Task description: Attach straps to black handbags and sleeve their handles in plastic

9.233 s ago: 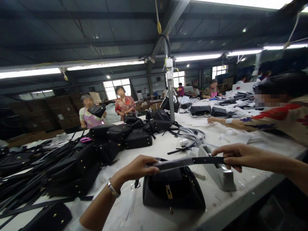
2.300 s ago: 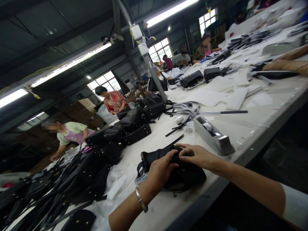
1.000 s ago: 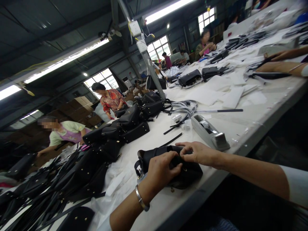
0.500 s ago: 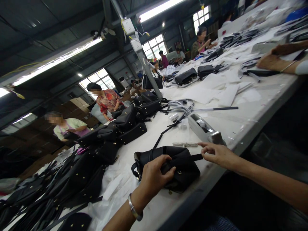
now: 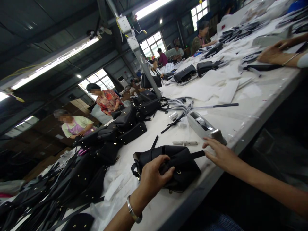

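A black handbag [image 5: 186,183] with small gold fittings lies on the white table in front of me. My left hand [image 5: 154,175], with a silver bangle at the wrist, is closed on the bag's upper part, thumb and fingers curled against it. From beneath those fingers a flat black strap [image 5: 196,155] runs right and sticks out past the bag. Beside the strap's tip is my right hand [image 5: 220,154], fingers apart and nothing visible between them. Its fingertips are close to a grey tape dispenser [image 5: 201,125]. A thin wrapped stick-like item [image 5: 185,143] lies behind the bag.
Black bags [image 5: 128,120] are heaped on the left, with loose straps in front. A metal post [image 5: 149,72] rises from the table near coiled grey-white piping [image 5: 183,106]. A co-worker's hand [image 5: 270,54] works at the right edge. Two people [image 5: 109,99] stand across the table.
My right hand has let go of the strap end; its fingers have spread and moved slightly right, toward the tape dispenser. My left hand stays on the bag.
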The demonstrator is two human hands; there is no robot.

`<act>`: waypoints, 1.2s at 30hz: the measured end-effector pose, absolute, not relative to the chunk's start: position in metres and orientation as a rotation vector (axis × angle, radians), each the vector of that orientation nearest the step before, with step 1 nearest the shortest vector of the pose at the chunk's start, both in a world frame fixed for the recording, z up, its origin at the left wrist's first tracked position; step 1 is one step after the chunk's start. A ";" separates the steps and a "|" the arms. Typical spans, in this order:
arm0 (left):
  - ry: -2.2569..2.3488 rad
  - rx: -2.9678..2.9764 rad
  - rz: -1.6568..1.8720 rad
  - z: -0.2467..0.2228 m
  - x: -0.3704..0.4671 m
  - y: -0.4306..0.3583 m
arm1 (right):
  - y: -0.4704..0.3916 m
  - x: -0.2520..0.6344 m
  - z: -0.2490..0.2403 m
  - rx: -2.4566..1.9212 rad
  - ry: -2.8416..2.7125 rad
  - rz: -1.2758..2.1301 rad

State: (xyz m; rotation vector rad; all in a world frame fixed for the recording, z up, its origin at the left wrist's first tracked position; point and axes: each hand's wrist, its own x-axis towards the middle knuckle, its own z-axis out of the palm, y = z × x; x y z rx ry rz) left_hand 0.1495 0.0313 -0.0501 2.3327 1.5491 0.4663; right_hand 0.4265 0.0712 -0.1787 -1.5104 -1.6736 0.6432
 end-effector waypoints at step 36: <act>1.709 1.470 0.355 -0.026 0.173 0.050 | 0.067 0.357 -0.125 -0.967 -1.721 1.145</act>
